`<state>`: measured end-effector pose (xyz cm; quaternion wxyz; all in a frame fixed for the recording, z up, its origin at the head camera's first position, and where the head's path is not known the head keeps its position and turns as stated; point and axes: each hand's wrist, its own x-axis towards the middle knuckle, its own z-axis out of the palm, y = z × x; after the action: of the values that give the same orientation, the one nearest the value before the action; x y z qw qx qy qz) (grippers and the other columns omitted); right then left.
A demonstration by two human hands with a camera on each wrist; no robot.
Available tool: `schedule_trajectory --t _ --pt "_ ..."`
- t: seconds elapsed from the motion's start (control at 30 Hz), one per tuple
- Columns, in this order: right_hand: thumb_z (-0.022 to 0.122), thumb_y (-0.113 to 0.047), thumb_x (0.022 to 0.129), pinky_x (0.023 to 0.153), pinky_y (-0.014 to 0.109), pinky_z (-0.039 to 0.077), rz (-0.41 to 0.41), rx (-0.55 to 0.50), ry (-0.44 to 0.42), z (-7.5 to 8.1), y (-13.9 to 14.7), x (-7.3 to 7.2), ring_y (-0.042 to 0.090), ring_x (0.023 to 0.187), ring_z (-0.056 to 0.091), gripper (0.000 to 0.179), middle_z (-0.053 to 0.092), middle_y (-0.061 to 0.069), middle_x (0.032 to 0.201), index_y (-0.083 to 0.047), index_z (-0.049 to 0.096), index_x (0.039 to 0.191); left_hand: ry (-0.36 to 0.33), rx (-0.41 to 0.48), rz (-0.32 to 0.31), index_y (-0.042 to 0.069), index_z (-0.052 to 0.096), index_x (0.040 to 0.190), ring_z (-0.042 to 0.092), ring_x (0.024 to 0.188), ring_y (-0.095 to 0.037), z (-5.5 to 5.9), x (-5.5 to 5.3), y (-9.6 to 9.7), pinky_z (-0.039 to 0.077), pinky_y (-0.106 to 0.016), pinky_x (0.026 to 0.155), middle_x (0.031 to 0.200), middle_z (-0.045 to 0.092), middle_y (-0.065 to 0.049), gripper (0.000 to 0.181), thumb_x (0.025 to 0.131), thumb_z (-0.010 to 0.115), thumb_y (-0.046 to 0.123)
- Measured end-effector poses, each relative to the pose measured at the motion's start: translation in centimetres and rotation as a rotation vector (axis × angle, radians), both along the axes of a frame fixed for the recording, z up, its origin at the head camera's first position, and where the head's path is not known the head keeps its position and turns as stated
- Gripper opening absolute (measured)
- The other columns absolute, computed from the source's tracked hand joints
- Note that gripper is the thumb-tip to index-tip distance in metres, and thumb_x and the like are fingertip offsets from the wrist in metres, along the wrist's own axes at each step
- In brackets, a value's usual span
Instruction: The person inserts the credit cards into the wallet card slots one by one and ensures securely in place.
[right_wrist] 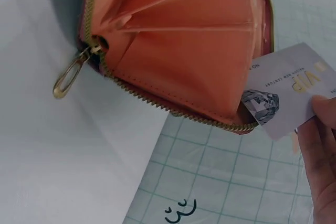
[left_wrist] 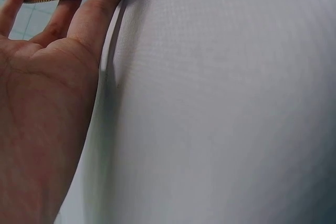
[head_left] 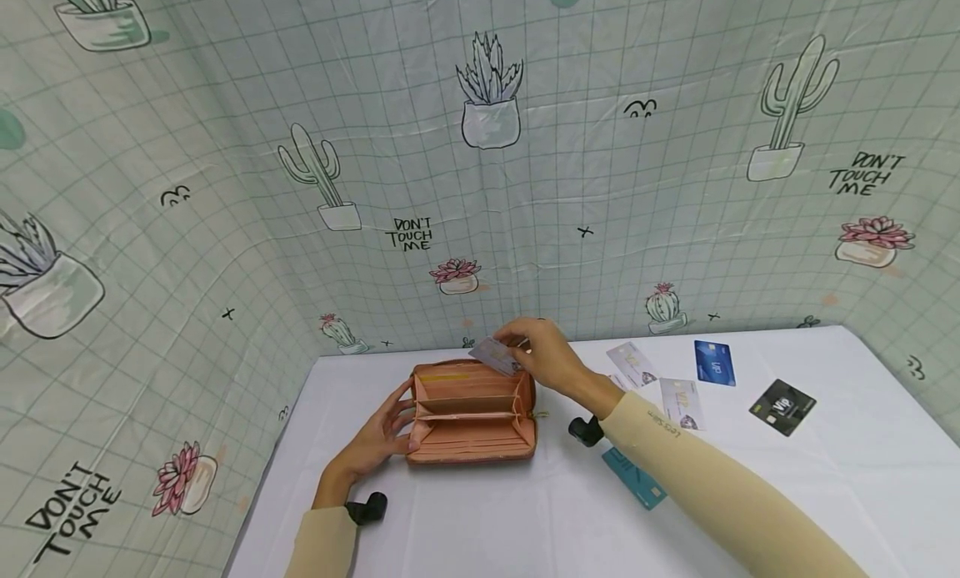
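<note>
Cloth wall (head_left: 360,94): left of and beyond the left hand (head_left: 382,428), lettered "DON'T TOUCH ME".
Left hand: fingers spread apart against the wallet (head_left: 472,404) at its left end; the left edge of the tabletop (head_left: 472,520) lies out past this hand.
Wallet: between the hands, unzipped, pockets fanned; the table's far edge runs close behind, white surface stretches nearside between the forearms.
Held card (head_left: 492,355): at the right hand (head_left: 551,357), over the wallet's back right corner; only the right wrist view reads gold "VIP" and "NEW CENTURY". Whether its corner sits inside, cannot tell.
Zip pull (right_wrist: 68,74): wallet's right end, clearest from the right wrist.
Right hand: thumb and fingers clamped on the held card.
Teal card (head_left: 632,478): nearside of the right hand, partly under the sleeve (head_left: 697,469).
Pale cards (head_left: 682,404): two, right of that hand.
Blue card (head_left: 715,363): farther right, "VIP".
Black card (head_left: 782,407): farthest right, "VIP".
</note>
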<state>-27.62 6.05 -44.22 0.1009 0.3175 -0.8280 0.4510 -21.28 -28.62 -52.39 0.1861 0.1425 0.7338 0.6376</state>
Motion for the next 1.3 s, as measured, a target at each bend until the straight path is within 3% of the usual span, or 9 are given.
schedule_trajectory --t 0.2,0.4,0.5,0.63,0.93,1.23,1.3 --pt "0.072 0.015 0.091 0.083 0.035 0.062 -0.010 0.017 0.027 -0.3 -0.1 0.0 0.028 0.098 0.073 0.028 0.075 0.015 0.112 0.001 0.076 0.115 0.000 -0.007 0.005 0.010 0.008 0.171 0.024 0.155 -0.050 0.0 0.1 0.0 0.037 -0.055 0.119 0.162 0.028 -0.030 0.109 0.091 0.082 0.003" --pt "0.072 0.016 0.091 0.083 0.034 0.061 -0.020 0.009 0.050 -0.5 -0.1 0.0 0.027 0.098 0.073 0.029 0.076 0.013 0.111 0.001 0.076 0.115 0.008 -0.002 0.000 0.010 0.007 0.171 0.024 0.155 -0.050 0.0 0.1 0.1 0.044 -0.029 0.112 0.163 0.027 -0.031 0.108 0.093 0.081 0.004" --pt "0.072 0.017 0.090 0.082 0.034 0.062 -0.023 -0.005 0.070 -0.6 -0.1 0.0 0.028 0.097 0.074 0.029 0.076 0.014 0.109 0.002 0.076 0.115 0.010 0.008 -0.008 0.009 0.007 0.171 0.023 0.154 -0.051 0.0 0.1 0.1 0.045 -0.024 0.108 0.162 0.026 -0.032 0.108 0.093 0.080 0.003" --pt "0.072 0.018 0.089 0.080 0.034 0.062 -0.025 0.002 0.089 -0.7 0.0 0.0 0.028 0.095 0.073 0.030 0.075 0.014 0.108 0.002 0.076 0.114 0.011 0.011 -0.008 0.009 0.007 0.171 0.024 0.154 -0.051 0.0 0.1 0.0 0.045 -0.026 0.108 0.161 0.027 -0.031 0.109 0.092 0.081 0.004" --pt "0.071 0.013 0.093 0.086 0.037 0.061 0.012 0.141 0.097 -1.0 -0.3 -0.3 0.026 0.101 0.072 0.028 0.075 0.011 0.112 -0.003 0.078 0.116 0.019 0.023 -0.017 0.010 0.007 0.171 0.038 0.149 -0.039 -0.1 -0.1 0.0 0.050 -0.031 0.106 0.161 0.030 -0.031 0.109 0.092 0.081 0.004" --pt "0.069 0.011 0.096 0.083 0.034 0.060 0.065 0.258 0.162 -0.7 -0.8 -0.4 0.023 0.099 0.071 0.026 0.073 0.008 0.107 -0.004 0.079 0.115 0.004 0.025 -0.013 0.012 0.008 0.172 0.040 0.149 -0.033 -0.1 0.0 0.0 0.049 -0.029 0.107 0.162 0.030 -0.028 0.108 0.092 0.081 0.004" --pt "0.069 0.011 0.096 0.082 0.032 0.060 0.071 0.280 0.165 -0.7 -0.8 -0.5 0.023 0.099 0.071 0.027 0.072 0.008 0.107 -0.004 0.079 0.115 -0.003 0.027 -0.012 0.012 0.008 0.172 0.037 0.151 -0.036 -0.1 0.0 0.0 0.049 -0.028 0.107 0.162 0.028 -0.028 0.108 0.093 0.080 0.002"
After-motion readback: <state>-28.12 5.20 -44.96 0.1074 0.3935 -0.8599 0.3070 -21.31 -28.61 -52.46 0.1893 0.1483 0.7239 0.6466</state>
